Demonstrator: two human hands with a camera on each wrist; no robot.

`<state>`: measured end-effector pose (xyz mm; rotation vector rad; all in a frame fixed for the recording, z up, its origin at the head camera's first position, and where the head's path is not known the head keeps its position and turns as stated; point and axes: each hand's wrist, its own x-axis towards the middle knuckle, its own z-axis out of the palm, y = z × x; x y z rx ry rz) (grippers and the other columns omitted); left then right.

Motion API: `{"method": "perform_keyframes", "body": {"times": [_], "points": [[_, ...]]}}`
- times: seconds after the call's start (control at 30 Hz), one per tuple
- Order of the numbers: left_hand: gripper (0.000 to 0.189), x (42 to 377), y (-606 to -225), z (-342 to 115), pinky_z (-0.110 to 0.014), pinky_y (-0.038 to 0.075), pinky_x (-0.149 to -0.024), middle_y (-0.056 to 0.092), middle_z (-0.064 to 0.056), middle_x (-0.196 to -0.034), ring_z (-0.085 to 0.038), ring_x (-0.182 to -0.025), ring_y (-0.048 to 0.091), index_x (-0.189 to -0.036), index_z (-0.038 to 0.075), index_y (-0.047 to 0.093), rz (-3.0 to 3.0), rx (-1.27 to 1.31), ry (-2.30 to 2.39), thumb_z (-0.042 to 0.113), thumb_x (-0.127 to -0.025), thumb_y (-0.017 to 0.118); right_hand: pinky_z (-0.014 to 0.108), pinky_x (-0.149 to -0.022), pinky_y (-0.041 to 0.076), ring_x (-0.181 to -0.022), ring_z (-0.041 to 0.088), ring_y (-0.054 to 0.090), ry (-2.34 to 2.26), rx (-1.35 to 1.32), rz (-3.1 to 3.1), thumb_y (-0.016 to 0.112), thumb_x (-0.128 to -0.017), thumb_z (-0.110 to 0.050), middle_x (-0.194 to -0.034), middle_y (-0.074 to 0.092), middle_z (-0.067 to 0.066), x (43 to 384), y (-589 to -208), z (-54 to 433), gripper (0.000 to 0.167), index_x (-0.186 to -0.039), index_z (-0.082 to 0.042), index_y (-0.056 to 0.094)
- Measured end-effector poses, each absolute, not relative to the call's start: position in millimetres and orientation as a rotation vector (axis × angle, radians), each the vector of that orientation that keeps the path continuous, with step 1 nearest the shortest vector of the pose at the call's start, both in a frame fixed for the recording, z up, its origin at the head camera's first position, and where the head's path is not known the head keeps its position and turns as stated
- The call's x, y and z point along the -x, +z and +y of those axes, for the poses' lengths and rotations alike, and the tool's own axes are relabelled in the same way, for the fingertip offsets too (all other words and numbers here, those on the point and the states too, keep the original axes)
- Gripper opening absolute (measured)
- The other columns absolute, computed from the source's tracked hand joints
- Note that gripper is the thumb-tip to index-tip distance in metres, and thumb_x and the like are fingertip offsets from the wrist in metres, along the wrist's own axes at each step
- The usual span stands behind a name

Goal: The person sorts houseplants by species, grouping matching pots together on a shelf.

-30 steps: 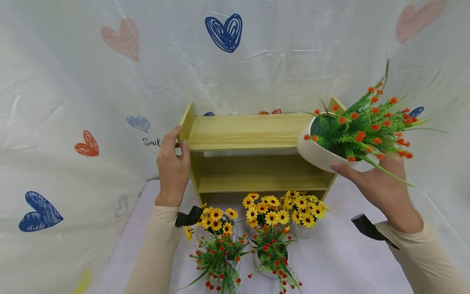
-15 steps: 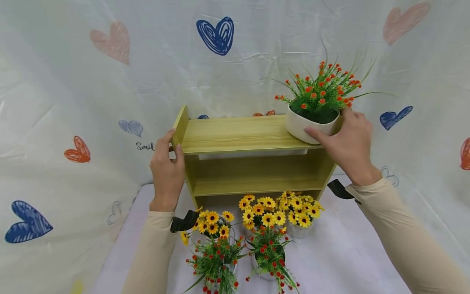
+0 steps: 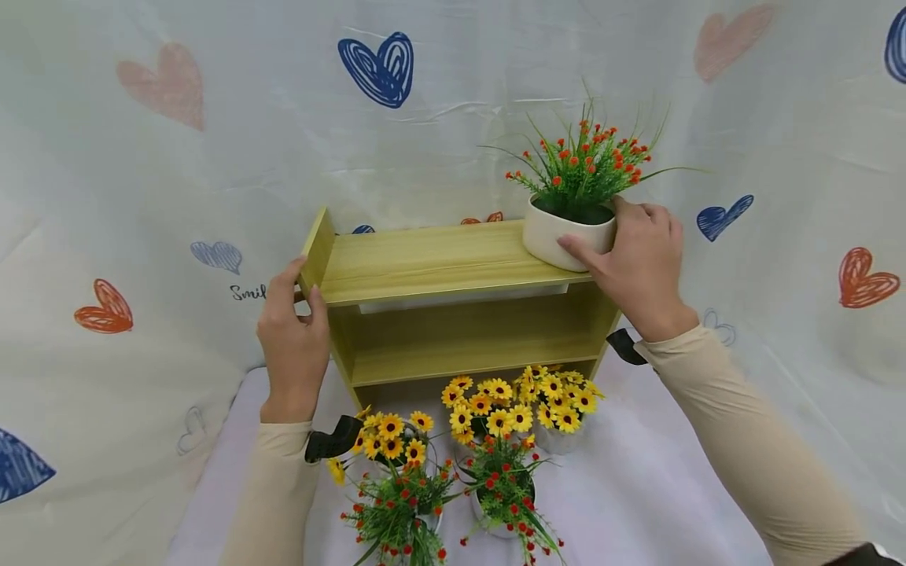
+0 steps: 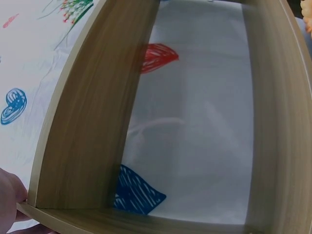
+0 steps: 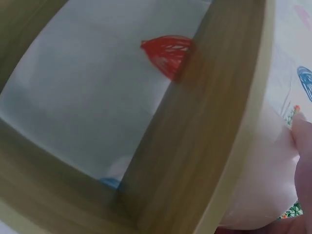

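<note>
A light wooden shelf unit [image 3: 418,259] stands upright at the centre of the head view. At its upper left corner my left hand [image 3: 293,346] grips the side panel, with the thumb in front; in the left wrist view, part of this hand [image 4: 9,201] shows at the shelf's corner. My right hand [image 3: 644,267] holds a potted plant with a white pot [image 3: 555,240] and small orange-red flowers, upright at the top board's right end. The thumb lies on the pot's front and the fingers on its right side. In the right wrist view, the white pot [image 5: 265,180] sits against the board.
In front of the shelf stand several potted plants: yellow flowers at left [image 3: 391,436], middle [image 3: 488,405] and right [image 3: 562,399], and red-flowered plants at left [image 3: 403,511] and right [image 3: 504,483]. A white heart-printed sheet [image 3: 453,134] hangs behind.
My right hand has brought the tilted pot leftward onto the top board's right end and turned it upright. The left hand keeps its place on the shelf. The head view has shifted.
</note>
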<state>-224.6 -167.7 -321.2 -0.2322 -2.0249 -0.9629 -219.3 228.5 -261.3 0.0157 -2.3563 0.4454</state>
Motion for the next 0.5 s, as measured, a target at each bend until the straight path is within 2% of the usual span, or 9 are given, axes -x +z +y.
{"method": "perform_keyframes", "body": {"times": [0.2, 0.4, 0.5], "points": [[0.039, 220.7, -323.7, -173.0, 0.001, 0.035, -0.072, 0.066, -0.024, -0.133, -0.044, -0.103, 0.071, -0.146, 0.001, 0.059, -2.035, 0.219, -0.960, 0.003, -0.107, 0.056, 0.061, -0.113, 0.033, -0.129, 0.048, 0.051, 0.400, -0.093, -2.219, 0.082, -0.086, -0.053, -0.139, 0.061, 0.031, 212.7, -276.4, 224.9, 0.091, -0.145, 0.010, 0.055], [0.039, 223.7, -323.6, -171.1, -0.001, 0.035, -0.073, 0.067, -0.024, -0.130, -0.043, -0.102, 0.071, -0.145, 0.001, 0.059, -2.022, 0.231, -0.958, 0.002, -0.107, 0.056, 0.063, -0.110, 0.033, -0.130, 0.048, 0.050, 0.438, -0.241, -2.044, 0.067, -0.094, -0.064, -0.141, 0.059, 0.028, 186.5, -298.2, 231.0, 0.086, -0.141, 0.007, 0.059], [0.038, 225.6, -322.4, -169.0, -0.002, 0.036, -0.073, 0.067, -0.023, -0.130, -0.042, -0.101, 0.071, -0.145, 0.002, 0.059, -2.015, 0.238, -0.954, 0.003, -0.107, 0.057, 0.057, -0.107, 0.034, -0.125, 0.049, 0.053, 0.467, -0.319, -1.960, 0.061, -0.098, -0.067, -0.135, 0.062, 0.028, 171.0, -316.2, 235.3, 0.082, -0.134, 0.007, 0.063]]}}
